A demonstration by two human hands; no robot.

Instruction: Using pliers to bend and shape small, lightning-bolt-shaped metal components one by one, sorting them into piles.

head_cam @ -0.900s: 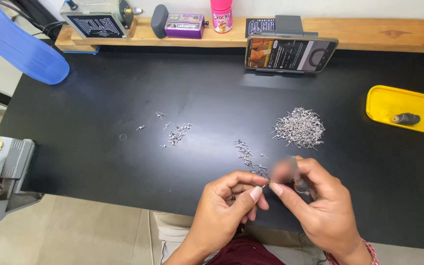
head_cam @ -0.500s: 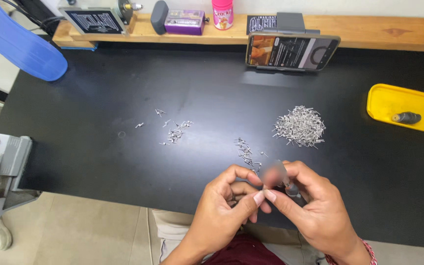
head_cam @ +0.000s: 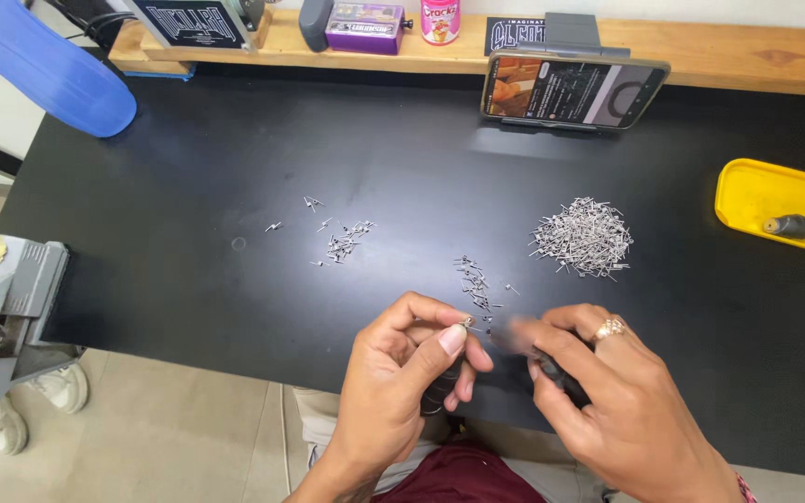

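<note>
Btwn hands [head_cam: 477,373], small metal pin [head_cam: 467,321]

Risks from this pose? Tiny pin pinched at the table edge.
1. The left hand pinches a tiny metal pin near the black table edge; a slip would likely drop it to the floor.
2. The right hand could brush the small pin cluster just ahead and scatter it.
</note>
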